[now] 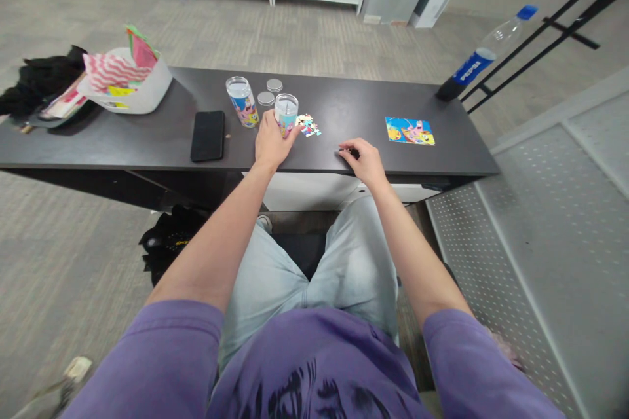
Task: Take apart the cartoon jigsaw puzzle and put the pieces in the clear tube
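Observation:
My left hand (273,141) is wrapped round a clear canister (286,107) with a cartoon print, upright on the dark table. Just right of it lies a small heap of puzzle pieces (308,125). A second cartoon canister (242,102) stands to the left, and two round silver lids (274,85) lie flat between and behind the pair. Near the table's front edge, my right hand (362,158) has its fingers curled and drawn together low over the surface. Whatever may be between those fingertips is too small to make out. A cartoon picture card (409,131) lies farther right.
A black phone (207,136) lies left of the canisters. A white basket (142,95) with striped and coloured packets stands farther left, beside a dark bundle (44,82). At the table's right end stands a Pepsi bottle (474,65) with a blue cap.

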A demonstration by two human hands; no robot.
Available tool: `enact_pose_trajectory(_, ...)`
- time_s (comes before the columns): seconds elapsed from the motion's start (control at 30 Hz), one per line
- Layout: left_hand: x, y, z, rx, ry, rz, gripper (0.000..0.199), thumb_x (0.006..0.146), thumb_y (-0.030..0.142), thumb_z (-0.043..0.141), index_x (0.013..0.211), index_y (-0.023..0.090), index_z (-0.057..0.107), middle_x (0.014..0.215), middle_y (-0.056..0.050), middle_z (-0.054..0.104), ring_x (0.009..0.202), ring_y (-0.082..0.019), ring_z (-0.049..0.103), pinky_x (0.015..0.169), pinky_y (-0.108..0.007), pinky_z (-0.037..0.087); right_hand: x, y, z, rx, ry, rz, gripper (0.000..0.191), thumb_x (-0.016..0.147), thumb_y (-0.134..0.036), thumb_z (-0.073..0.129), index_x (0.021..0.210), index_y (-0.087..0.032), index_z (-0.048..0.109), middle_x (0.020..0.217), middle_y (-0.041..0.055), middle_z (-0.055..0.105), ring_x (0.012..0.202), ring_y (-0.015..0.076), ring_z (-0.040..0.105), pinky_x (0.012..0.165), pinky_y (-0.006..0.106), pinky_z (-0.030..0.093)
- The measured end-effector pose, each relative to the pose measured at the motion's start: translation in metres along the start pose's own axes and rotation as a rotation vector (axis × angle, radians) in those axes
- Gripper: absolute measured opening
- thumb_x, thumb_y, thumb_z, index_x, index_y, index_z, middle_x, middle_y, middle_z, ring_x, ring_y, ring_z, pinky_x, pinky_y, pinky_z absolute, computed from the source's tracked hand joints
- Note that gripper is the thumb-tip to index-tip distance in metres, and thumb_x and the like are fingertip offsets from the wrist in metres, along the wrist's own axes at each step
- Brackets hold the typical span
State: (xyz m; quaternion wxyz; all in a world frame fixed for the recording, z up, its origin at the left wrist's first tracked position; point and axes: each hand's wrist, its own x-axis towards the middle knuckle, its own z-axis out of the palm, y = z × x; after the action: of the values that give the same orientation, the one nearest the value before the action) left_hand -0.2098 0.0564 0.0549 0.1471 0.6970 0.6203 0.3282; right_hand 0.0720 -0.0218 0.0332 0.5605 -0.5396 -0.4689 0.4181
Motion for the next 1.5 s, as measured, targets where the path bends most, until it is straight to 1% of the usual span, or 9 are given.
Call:
enact_pose_trajectory(0.1,0.0,0.0,0.0,0.0,-0.002,-0.005,0.055,0.123,0.045,0.088,0.168,0.019,0.069,0.17,-0.021,0.073,0.161,-0.042,0.069,0.143,-0.066,0.054,0.002,-0.003,0.0,-0.012,0.058,-0.048,0.036,0.084,-0.013,0.111,0.088,-0.04,0.088,0.114,0.003,0.09,0.141,0.0324,0.073,0.148,0.048,0.047)
enact_pose_trajectory(0.23,-0.001,0.002,0.0,0.0,-0.002,-0.008,0.056,0.123,0.047,0.086,0.168,0.019,0.068,0.171,-0.021,0.072,0.162,-0.042,0.068,0.143,-0.066,0.053,0.0,-0.005,-0.004,-0.062,0.139,-0.081,0.038,0.081,-0.017,0.114,0.085,-0.041,0.085,0.117,0.0053,0.085,0.158,0.0346,0.063,0.153,0.05,0.041)
enact_pose_trajectory(0.43,-0.002,0.003,-0.001,-0.008,0.0,-0.003,0.054,0.123,0.046,0.087,0.167,0.019,0.07,0.17,-0.02,0.073,0.162,-0.042,0.068,0.142,-0.066,0.054,0.001,-0.001,-0.011,-0.182,0.114,-0.039,0.036,0.083,-0.021,0.116,0.083,-0.04,0.086,0.112,0.0037,0.08,0.136,0.034,0.071,0.145,0.058,0.056)
enact_pose_trajectory(0.63,-0.001,0.002,-0.001,-0.014,-0.006,-0.002,0.055,0.123,0.044,0.088,0.169,0.019,0.071,0.17,-0.02,0.073,0.163,-0.042,0.068,0.143,-0.068,0.055,0.019,-0.001,-0.013,-0.428,-0.016,0.117,0.016,0.126,-0.041,0.091,0.13,-0.026,0.089,0.155,0.0122,0.086,0.132,0.0279,0.083,0.119,0.051,0.075)
enact_pose_trajectory(0.73,-0.001,0.0,0.0,-0.023,0.002,0.008,0.055,0.123,0.043,0.09,0.169,0.019,0.072,0.17,-0.02,0.074,0.163,-0.043,0.069,0.143,-0.07,0.056,0.026,-0.005,-0.014,-0.488,-0.064,0.168,0.023,0.129,-0.045,0.087,0.144,-0.028,0.089,0.163,0.0136,0.084,0.135,0.0289,0.084,0.12,0.051,0.076)
enact_pose_trajectory(0.93,0.002,-0.005,0.002,-0.041,0.019,0.03,0.056,0.122,0.045,0.092,0.167,0.019,0.074,0.17,-0.02,0.075,0.163,-0.043,0.07,0.143,-0.07,0.057,0.031,-0.019,-0.016,-0.651,-0.207,0.191,0.026,0.129,-0.048,0.087,0.147,-0.029,0.089,0.164,0.0141,0.083,0.136,0.03,0.084,0.118,0.052,0.077)
enact_pose_trajectory(1.13,0.003,-0.009,0.006,-0.044,0.048,0.047,0.056,0.12,0.045,0.094,0.166,0.018,0.075,0.167,-0.019,0.076,0.16,-0.043,0.072,0.141,-0.071,0.058,0.032,-0.024,-0.019,-0.703,-0.215,0.162,0.028,0.128,-0.048,0.089,0.147,-0.027,0.088,0.159,0.0135,0.085,0.132,0.0298,0.086,0.115,0.052,0.078)
enact_pose_trajectory(1.37,0.004,-0.013,0.012,-0.042,0.065,0.071,0.055,0.12,0.045,0.093,0.165,0.019,0.076,0.167,-0.019,0.076,0.159,-0.043,0.072,0.139,-0.072,0.059,0.037,-0.028,-0.04,-0.587,-0.129,0.036,0.026,0.126,-0.048,0.092,0.125,-0.023,0.089,0.133,0.0091,0.091,0.117,0.0261,0.088,0.108,0.048,0.079)
enact_pose_trajectory(1.5,0.003,-0.014,0.015,-0.039,0.07,0.112,0.053,0.119,0.045,0.094,0.162,0.02,0.077,0.166,-0.018,0.075,0.155,-0.042,0.073,0.135,-0.069,0.062,0.056,-0.047,-0.017,-0.467,-0.098,-0.119,0.028,0.113,-0.045,0.102,0.1,-0.026,0.086,0.109,0.0068,0.093,0.106,0.0305,0.09,0.111,0.053,0.078)
